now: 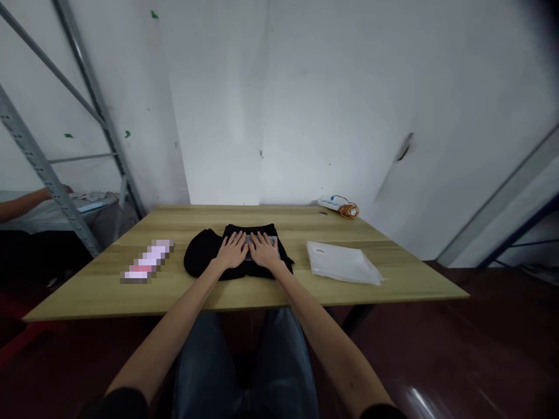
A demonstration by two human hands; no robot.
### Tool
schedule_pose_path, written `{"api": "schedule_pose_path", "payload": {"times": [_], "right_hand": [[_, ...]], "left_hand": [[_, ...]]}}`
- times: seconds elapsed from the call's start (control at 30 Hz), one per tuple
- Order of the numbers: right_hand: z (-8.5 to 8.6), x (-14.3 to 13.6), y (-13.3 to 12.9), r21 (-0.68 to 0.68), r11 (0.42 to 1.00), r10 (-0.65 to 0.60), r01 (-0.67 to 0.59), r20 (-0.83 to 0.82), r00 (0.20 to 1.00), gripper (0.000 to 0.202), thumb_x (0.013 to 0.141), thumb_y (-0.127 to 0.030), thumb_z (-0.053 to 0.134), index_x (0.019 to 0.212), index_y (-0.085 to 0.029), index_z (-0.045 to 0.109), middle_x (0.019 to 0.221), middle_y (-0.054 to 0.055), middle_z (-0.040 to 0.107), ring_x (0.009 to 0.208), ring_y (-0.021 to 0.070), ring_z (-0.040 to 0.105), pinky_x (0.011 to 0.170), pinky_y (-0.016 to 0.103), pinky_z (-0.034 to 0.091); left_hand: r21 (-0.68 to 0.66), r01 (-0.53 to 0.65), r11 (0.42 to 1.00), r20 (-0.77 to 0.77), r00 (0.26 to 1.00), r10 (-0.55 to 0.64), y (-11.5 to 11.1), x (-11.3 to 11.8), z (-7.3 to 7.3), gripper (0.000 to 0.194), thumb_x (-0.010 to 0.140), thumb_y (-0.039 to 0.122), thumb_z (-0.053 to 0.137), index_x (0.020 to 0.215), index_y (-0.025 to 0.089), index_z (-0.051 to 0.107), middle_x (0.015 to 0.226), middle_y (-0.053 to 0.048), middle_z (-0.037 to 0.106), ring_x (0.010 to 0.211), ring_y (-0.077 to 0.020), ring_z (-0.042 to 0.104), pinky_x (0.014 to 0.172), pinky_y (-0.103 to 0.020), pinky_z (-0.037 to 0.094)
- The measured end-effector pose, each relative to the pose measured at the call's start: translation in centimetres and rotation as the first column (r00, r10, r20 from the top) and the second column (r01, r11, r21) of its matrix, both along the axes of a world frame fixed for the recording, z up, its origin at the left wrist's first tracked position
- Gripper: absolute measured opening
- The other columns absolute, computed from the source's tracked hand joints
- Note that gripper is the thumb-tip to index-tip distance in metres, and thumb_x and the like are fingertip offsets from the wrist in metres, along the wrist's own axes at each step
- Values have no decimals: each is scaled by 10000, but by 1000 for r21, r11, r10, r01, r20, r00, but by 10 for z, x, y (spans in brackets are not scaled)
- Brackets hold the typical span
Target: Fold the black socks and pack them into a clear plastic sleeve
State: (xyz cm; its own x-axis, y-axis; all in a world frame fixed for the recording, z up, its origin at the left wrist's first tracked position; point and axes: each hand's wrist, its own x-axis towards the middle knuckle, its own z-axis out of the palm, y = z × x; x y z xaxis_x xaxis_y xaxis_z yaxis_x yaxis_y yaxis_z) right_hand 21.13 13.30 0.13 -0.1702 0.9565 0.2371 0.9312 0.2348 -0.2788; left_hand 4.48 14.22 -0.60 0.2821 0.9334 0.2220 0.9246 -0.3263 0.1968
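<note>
A black folded garment (201, 255) lies on the wooden table in front of me, its kind hidden by the folds. My left hand (233, 250) rests flat on it, palm down, fingers stretched forward and slightly apart. Beside it my right hand (264, 250) lies flat too, fingers spread. Under and between both hands shows a small greyish, shiny rectangular piece (273, 240), perhaps clear plastic, partly covered by the fingers. To the right of the garment is a stack of whitish translucent plastic bags (343, 263), apart from my hands.
The wooden table (262, 298) meets a white wall at the back. A power strip with a coiled orange cord (348, 209) sits at its far right edge. A blurred-out pinkish item (148, 262) lies at left. Beyond a metal rack (43, 163), another person's arm (26, 205) reaches over a surface.
</note>
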Motion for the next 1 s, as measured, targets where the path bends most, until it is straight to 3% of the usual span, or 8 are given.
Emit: {"api": "schedule_pose_path", "payload": {"times": [0.13,0.27,0.37,0.47,0.63,0.7,0.8,1.0], "right_hand": [[3,0,-2,-43,999,-9,8,-28,1000,608,1112,-485,287,1679,-281,372,1750,84,321,1631,306,228,1285,671,121],[4,1,-8,4,1000,13,-13,-31,999,599,1117,-491,292,1668,-279,394,1747,79,331,1629,288,234,1297,634,123],[5,2,-13,49,999,21,-19,-54,998,591,1123,-495,290,1646,-259,431,1727,85,376,1615,280,273,1301,604,155],[7,1,-19,89,996,30,-22,-85,996,576,1125,-466,314,1640,-240,437,1712,91,407,1595,261,316,1300,541,211],[12,2,-26,234,970,89,-64,-95,992,556,1090,-379,417,1609,-194,487,1688,113,442,1573,254,356,1284,458,283],[14,4,-25,307,949,112,-79,-93,989,540,1082,-344,417,1586,-181,523,1667,121,471,1567,247,368,1282,436,295],[17,6,-21,341,939,76,-41,-89,993,533,1100,-334,358,1576,-177,540,1648,132,494,1560,243,380,1283,436,302],[7,3,-23,142,989,37,-42,35,999,567,1136,-407,269,1651,-228,424,1727,103,374,1611,273,295,1293,543,244]], "left_hand": [[-25,-162,986,3,987,163,-9,5,7,759,1057,604,305,1694,191,326,1758,-157,266,1643,-417,165,1294,-702,89],[96,-187,978,74,981,180,-20,2,11,789,1054,618,344,1671,126,350,1661,-226,444,1629,-418,218,1294,-698,81],[203,-162,966,198,973,122,-24,-5,15,618,1076,511,384,1587,177,472,1509,-172,636,1558,-363,396,1307,-656,127],[263,-177,948,308,947,92,-26,-12,20,443,1080,343,393,1454,207,589,1380,-121,726,1371,-293,610,1311,-593,201],[285,-183,941,348,934,76,-26,-17,26,415,1004,191,466,1363,183,674,1430,-128,688,1247,-237,688,1132,-391,502],[292,-202,935,350,932,92,-25,-17,29,444,987,151,451,1366,170,683,1415,-137,696,1176,-234,719,1056,-364,553],[301,-222,927,341,933,113,-23,-17,33,474,983,134,426,1383,174,678,1383,-142,711,1204,-243,704,1070,-382,550],[280,-269,922,253,947,199,-28,-11,28,529,970,224,488,1481,126,583,1537,-238,568,1457,-381,500,1165,-595,440]]}}
